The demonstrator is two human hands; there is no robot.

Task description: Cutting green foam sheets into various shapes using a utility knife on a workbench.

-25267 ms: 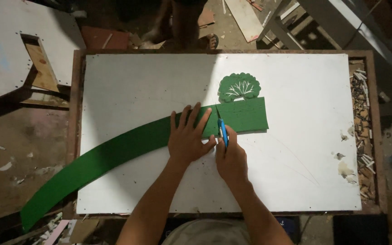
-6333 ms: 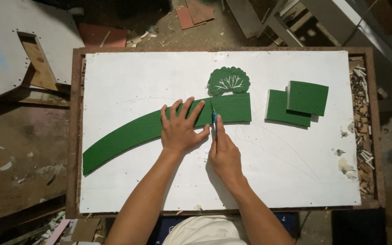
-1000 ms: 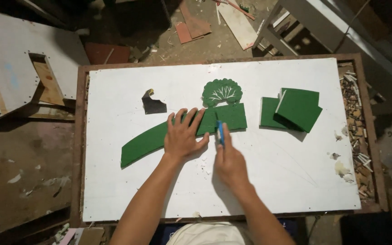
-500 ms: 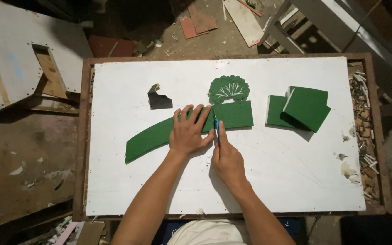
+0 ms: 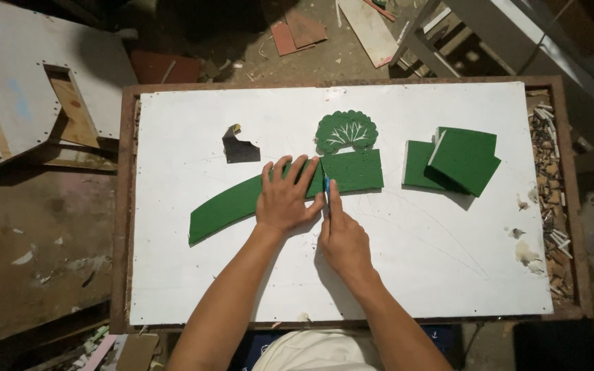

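**Head view: knife at the cut line on the green foam strip**

Left hand [image 5: 284, 199] lies flat on the curved green foam strip [image 5: 242, 200], fingers spread and open, palm pressing it down onto the white board [image 5: 448, 261] that tops the counter. It grips nothing; it only pins.

Right hand [image 5: 342, 242] is closed around a small blue-handled craft knife [image 5: 326, 187], forefinger laid along the top. The blade tip sits at the upper edge of the strip, just right of the left fingertips and touching the foam.

The strip's long axis runs from lower left to upper right in a shallow arc, ending in a squarer block [image 5: 353, 170] to the right of the knife. The knife stands roughly across that axis, pointing away from the body. Whether block and strip are already parted, I cannot tell.

Nearer hand to the cut line: the right, directly below it; the left is just beside it on the long side.

Around: a green scalloped tree-shaped cutout [image 5: 346, 132] touching the top of the block; two stacked green foam squares [image 5: 456, 161] well apart to the right; a dark scrap [image 5: 240, 145] up left; wood offcuts [image 5: 551, 172] along the right rim.
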